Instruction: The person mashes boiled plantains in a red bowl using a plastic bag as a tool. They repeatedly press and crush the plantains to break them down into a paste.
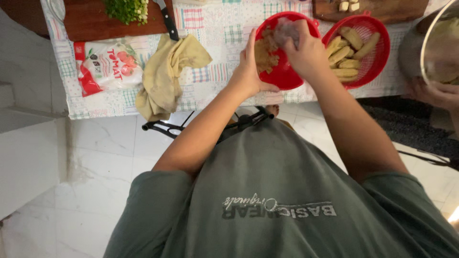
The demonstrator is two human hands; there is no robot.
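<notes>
Hands at the red bowl [285, 71] on the patchwork-covered surface [215, 71].

We curl our left hand [248, 71] around the bowl's near-left rim, fingers closed on it; our right hand [306, 52] sits over the bowl, bunched around a greyish lump [285, 31] above the brown crumbly food [265, 53]. Right of the bowl stands a red strainer [377, 59] of pale fried pieces; left of it lie a yellow cloth [165, 76] and a red-and-white packet [107, 64].
</notes>
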